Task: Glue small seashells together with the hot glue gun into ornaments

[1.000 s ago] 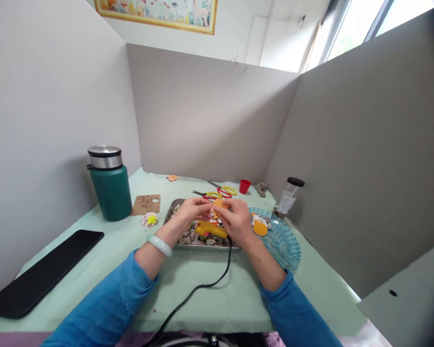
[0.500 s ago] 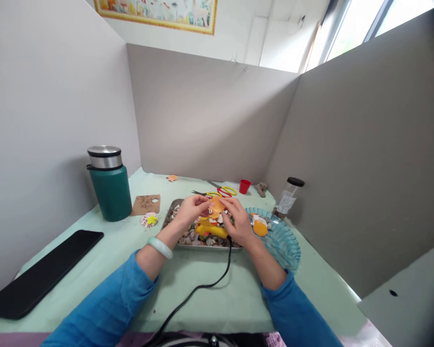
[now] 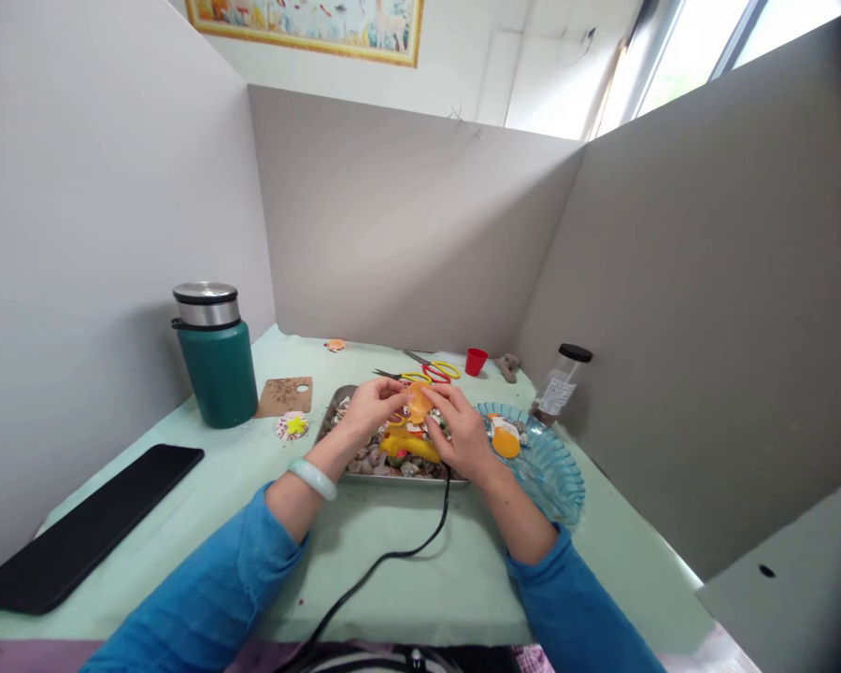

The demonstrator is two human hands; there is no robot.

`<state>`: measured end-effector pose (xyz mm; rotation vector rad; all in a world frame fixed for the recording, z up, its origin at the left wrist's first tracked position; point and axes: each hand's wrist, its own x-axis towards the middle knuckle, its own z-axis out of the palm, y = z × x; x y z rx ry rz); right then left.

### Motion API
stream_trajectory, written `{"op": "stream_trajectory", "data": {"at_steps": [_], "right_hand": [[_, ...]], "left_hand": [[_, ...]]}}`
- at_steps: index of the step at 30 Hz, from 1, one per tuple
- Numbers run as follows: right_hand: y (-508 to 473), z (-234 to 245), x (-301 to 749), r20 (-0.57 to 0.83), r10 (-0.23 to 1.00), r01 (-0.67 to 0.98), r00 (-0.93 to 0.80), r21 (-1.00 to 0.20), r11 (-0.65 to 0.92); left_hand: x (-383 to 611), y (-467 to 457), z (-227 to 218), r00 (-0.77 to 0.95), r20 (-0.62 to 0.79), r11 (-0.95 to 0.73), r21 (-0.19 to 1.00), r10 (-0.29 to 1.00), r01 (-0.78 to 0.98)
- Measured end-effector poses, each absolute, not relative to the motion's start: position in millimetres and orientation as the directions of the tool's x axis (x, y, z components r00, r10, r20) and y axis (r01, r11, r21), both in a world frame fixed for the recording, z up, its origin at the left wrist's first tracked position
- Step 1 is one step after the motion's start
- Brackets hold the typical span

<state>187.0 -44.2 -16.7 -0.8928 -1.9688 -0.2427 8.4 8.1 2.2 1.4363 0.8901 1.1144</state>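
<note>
Both my hands meet over a metal tray [image 3: 336, 411] filled with small shells and pebbles. My left hand [image 3: 369, 408] and my right hand [image 3: 457, 428] pinch a small orange shell [image 3: 418, 404] between their fingertips. Under the hands a yellow glue gun [image 3: 407, 443] lies on the tray, and its black cord [image 3: 385, 561] runs toward me over the green table cover. I wear a pale bangle [image 3: 311, 476] on the left wrist.
A green flask [image 3: 215, 358] stands at the left, with a brown card [image 3: 284, 396] and a decorated shell [image 3: 292, 426] beside it. A black slab [image 3: 77, 535] lies front left. Scissors [image 3: 424, 372], a red cup [image 3: 475, 361], a clear jar [image 3: 559, 384] and a blue glass dish [image 3: 547, 458] sit behind and right. Grey partitions enclose the table.
The orange shell has been turned and lowered slightly between my fingertips. Both hands stay over the tray.
</note>
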Motion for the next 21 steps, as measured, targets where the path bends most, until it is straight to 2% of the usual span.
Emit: {"op": "stream_trajectory", "data": {"at_steps": [12, 16, 21], "right_hand": [[-42, -20, 188, 0.783, 0.542, 0.644, -0.307, -0.248, 0.723], [-39, -20, 190, 0.782, 0.564, 0.588, -0.266, -0.332, 0.737], [-35, -20, 188, 0.744, 0.645, 0.481, -0.176, -0.506, 0.716]], "left_hand": [[9, 7, 4, 0.298, 0.204, -0.206, 0.978, 0.932, -0.024], [10, 8, 0, 0.239, 0.313, -0.336, 0.94, 0.919, 0.064], [14, -2, 0, 0.185, 0.456, -0.49, 0.834, 0.871, 0.255]]}}
